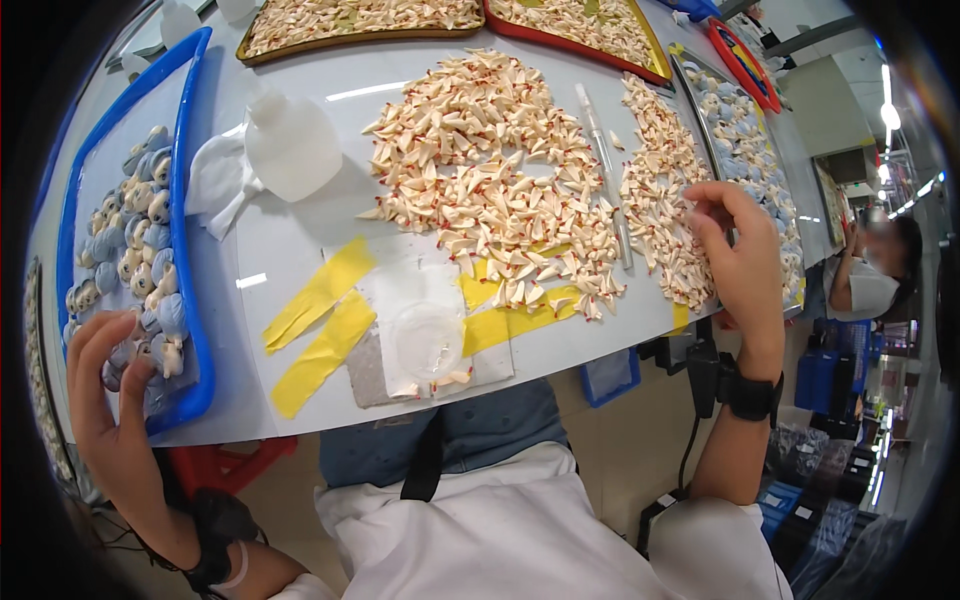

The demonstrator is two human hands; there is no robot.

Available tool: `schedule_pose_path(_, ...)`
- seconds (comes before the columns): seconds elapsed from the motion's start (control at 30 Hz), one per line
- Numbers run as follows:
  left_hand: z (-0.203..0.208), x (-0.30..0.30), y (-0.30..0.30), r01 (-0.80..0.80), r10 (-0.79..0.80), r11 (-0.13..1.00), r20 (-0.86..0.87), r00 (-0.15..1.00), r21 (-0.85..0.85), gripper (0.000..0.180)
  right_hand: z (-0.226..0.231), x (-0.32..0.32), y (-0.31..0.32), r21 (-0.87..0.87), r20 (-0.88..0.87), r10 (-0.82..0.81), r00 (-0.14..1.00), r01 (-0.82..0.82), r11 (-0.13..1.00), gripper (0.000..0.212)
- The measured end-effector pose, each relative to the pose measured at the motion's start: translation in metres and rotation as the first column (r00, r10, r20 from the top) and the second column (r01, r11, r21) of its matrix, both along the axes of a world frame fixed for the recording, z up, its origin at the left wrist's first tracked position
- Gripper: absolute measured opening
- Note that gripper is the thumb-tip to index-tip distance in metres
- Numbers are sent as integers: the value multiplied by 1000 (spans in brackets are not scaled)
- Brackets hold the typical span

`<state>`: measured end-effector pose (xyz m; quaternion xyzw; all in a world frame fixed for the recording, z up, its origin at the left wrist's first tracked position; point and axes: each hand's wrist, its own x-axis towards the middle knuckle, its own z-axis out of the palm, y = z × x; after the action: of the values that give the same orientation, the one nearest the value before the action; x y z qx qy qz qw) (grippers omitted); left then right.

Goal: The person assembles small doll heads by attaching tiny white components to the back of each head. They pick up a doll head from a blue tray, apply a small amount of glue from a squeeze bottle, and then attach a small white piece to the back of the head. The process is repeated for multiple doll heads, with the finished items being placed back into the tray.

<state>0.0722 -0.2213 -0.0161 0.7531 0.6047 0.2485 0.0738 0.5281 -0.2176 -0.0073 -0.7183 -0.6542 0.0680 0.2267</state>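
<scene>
At the near end of a blue-rimmed tray (196, 210), my left hand (108, 385) bends its fingers and thumb round a small light-blue and cream figure (122, 355). More such figures (128, 235) lie in the tray. My right hand (742, 255) is over a narrow heap of small cream pointed pieces with red tips (655, 165). Its thumb and forefinger come together there; what sits between them is too small to make out. A larger heap of the same pieces (490, 150) spreads over the middle of the white table (320, 250).
A clear ruler-like strip (606, 180) divides the heaps. A round clear dish (427, 338) stands on a taped pad before me. A white bottle (290, 150) and cloth (222, 180) lie left. Filled trays (360, 37) line the back; another person (870, 270) is at far right.
</scene>
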Motion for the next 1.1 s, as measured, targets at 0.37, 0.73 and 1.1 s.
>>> schedule_pose_path(0.37,-13,-16,-2,-280,226,940,260,939,195,20,15,12,-18,186,-373,23,928,50,981,9)
schedule_pose_path(0.73,-26,63,-45,172,-196,976,869,455,131,45,23,-51,-23,240,-503,198,841,-84,967,8)
schedule_pose_path(1.1,-36,94,-44,627,-179,779,956,231,-5,43,27,-108,-17,112,-641,280,715,-274,955,18)
